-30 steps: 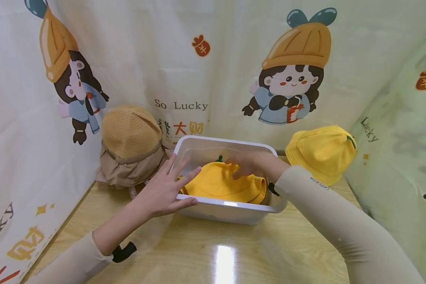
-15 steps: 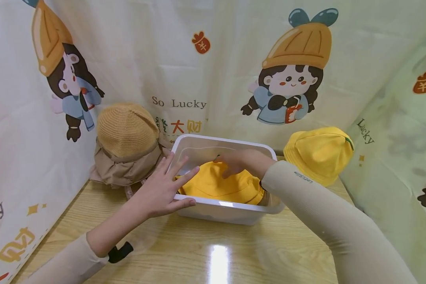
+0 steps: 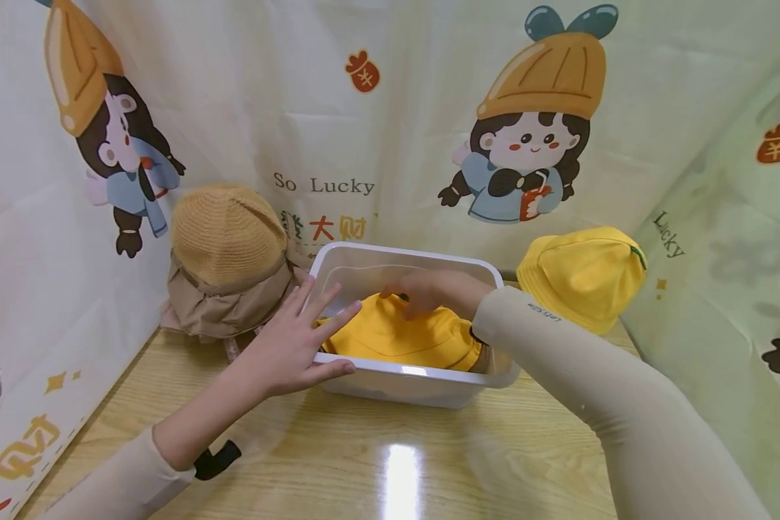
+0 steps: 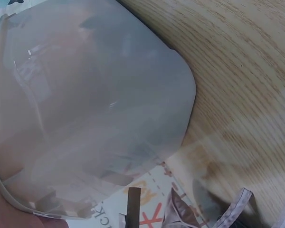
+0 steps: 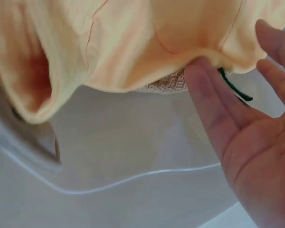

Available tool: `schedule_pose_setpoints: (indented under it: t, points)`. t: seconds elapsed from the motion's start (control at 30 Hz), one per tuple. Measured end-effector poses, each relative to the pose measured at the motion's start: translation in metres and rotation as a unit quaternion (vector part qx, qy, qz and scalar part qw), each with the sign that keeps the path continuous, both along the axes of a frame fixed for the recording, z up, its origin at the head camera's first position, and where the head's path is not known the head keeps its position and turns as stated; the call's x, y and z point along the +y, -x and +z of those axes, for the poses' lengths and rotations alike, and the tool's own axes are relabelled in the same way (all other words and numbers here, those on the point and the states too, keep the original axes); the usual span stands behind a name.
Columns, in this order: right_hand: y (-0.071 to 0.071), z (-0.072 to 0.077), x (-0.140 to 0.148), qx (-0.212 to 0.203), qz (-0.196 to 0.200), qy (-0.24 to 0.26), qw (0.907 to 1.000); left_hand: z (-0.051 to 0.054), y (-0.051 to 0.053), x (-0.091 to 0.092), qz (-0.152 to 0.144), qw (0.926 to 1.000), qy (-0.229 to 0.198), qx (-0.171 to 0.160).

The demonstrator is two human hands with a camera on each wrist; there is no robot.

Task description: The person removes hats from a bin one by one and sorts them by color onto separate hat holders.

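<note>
In the head view a white plastic bin [image 3: 390, 396] holds a yellow cloth hat [image 3: 390, 336]. My left hand [image 3: 286, 347] rests on the bin's left rim with its fingers spread. Inside the bin my right hand [image 3: 429, 292] touches the yellow hat near its back edge. Seen from the right wrist, the fingers of that hand [image 5: 256, 137] are fairly straight, and some of their tips press the hat's edge [image 5: 180, 57]. A green stem [image 5: 235, 85] sticks out beside them. Beige woven material [image 5: 166, 83] shows under the yellow cloth.
Left of the bin, a tan woven hat [image 3: 227, 235] sits on top of brown fabric [image 3: 227, 307]. A second yellow hat [image 3: 581, 278] stands at the right, by the printed curtain [image 3: 403, 144]. The wooden table [image 3: 325, 462] extends in front.
My right hand has moved slightly left and deeper over the yellow hat, now covering most of the green stem. My left hand has stayed on the rim. The head view has shifted a little.
</note>
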State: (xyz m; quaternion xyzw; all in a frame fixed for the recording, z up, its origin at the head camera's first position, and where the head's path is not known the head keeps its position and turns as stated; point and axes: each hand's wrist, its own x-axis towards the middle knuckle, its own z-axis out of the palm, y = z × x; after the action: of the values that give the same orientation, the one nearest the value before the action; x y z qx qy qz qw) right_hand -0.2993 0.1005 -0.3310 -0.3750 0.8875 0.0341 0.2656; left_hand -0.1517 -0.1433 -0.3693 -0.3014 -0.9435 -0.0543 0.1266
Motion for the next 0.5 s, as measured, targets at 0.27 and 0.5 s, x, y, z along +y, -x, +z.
schedule_pose_setpoints:
  t: [0.27,0.5]
  points:
    - [0.002,-0.003,-0.002,0.028,-0.014,0.011,0.9995,-0.002,0.001,0.002,-0.003,1.0,0.007,-0.001]
    - [0.006,-0.009,-0.011,0.054,-0.014,0.012,0.9984,-0.002,-0.002,-0.002,0.001,0.9999,0.011,0.008]
